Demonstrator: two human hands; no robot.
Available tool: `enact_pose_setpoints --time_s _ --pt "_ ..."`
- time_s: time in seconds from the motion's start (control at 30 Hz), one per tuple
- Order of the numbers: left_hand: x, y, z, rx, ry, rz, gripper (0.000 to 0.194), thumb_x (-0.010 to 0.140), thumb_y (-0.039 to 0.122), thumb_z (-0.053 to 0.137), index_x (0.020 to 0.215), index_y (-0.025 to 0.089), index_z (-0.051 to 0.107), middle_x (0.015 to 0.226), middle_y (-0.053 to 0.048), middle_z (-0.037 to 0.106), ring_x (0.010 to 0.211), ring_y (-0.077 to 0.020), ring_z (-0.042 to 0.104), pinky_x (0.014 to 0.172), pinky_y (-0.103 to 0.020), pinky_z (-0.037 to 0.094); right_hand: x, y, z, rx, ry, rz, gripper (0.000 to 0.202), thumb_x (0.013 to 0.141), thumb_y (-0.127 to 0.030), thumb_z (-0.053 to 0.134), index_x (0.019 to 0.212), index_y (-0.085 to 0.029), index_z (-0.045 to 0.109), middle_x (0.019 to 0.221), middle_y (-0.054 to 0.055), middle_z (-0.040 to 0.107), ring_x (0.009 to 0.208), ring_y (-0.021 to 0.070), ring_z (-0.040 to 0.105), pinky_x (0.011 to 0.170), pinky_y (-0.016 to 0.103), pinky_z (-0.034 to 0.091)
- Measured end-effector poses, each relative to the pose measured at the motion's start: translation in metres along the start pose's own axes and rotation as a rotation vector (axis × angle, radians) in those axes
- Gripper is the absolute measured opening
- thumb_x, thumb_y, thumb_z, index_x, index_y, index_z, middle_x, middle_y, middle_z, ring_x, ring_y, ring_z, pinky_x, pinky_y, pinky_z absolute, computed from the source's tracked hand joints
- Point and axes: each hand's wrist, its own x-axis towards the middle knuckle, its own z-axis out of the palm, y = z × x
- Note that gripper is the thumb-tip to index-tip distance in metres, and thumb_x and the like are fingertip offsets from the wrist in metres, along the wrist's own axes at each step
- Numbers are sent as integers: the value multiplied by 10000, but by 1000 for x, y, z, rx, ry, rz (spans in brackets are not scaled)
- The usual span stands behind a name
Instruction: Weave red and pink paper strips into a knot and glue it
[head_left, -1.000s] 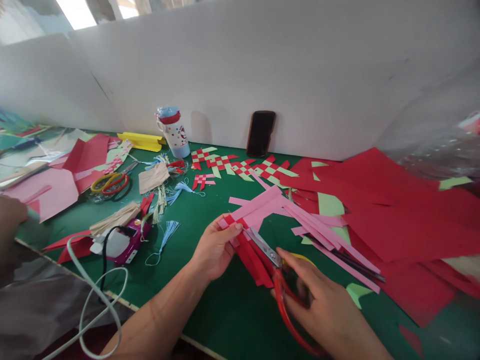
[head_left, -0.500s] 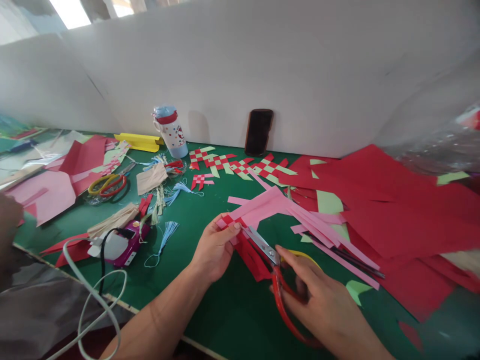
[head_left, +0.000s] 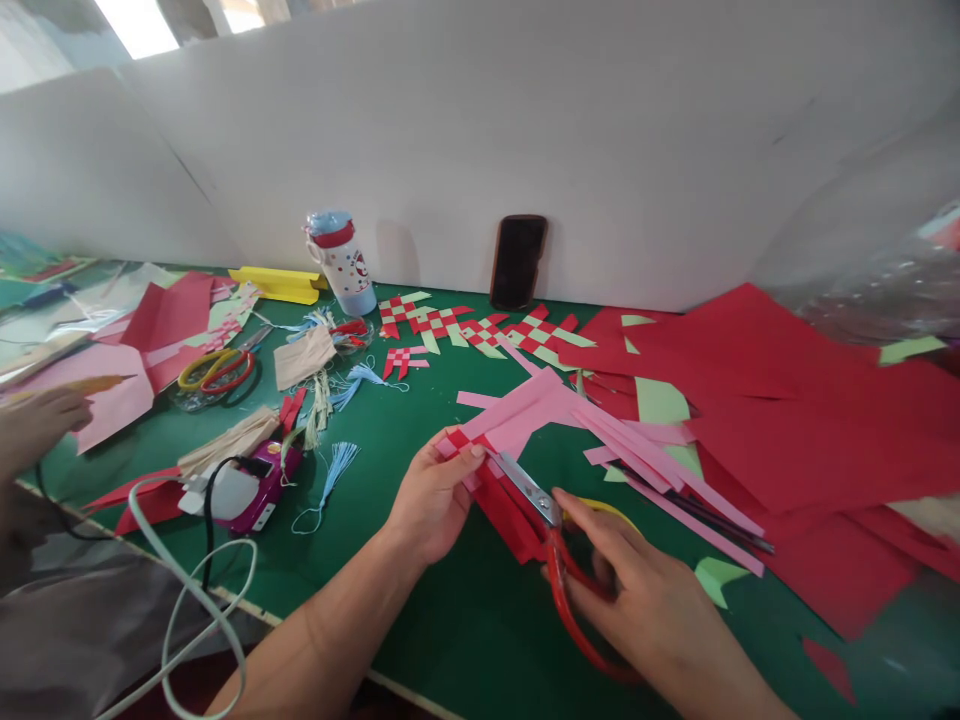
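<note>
My left hand (head_left: 435, 500) pinches a small woven piece of red and pink paper strips (head_left: 466, 440) between thumb and fingers. Long red strip ends (head_left: 510, 520) hang from it toward me. In my right hand (head_left: 637, 590) is a pair of scissors (head_left: 544, 508) with red and yellow handles. Their blades point up and left and lie at the woven piece, close to my left thumb; whether they touch the paper I cannot tell. Pink paper strips (head_left: 637, 450) and a larger pink sheet (head_left: 536, 410) lie just beyond.
Red paper sheets (head_left: 795, 430) cover the right side. Woven paper fish (head_left: 536, 335), a bottle (head_left: 341, 265) and a phone (head_left: 519, 262) stand or lie by the wall. Tassels (head_left: 330, 480), other scissors (head_left: 217, 370) and a purple power strip (head_left: 262, 485) are left. A co-worker's hand (head_left: 45, 420) holds a yellow tool.
My hands and the scissors stay almost in place; the red strip ends have shifted slightly. At the left, the co-worker's hand has come into view with a yellow tool.
</note>
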Motion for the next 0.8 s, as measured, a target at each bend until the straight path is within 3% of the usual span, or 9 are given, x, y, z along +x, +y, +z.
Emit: enact_pose_setpoints --time_s 0.33,0.8 --pt "2 -3 -3 -5 -40 10 275 680 194 836 884 149 658 843 -37 709 739 -144 659 741 -275 551 -1 2 3 -107 22 -44 547 857 -298 524 1399 -245 471 998 87 686 742 197 686 441 253 463" --pt "-1 -1 2 -21 -24 13 275 674 186 837 867 141 646 823 -43 714 724 -141 669 724 -258 550 3 -5 -1 -177 109 -125 484 871 -272 492 1349 -195 516 912 86 693 702 184 688 415 221 474"
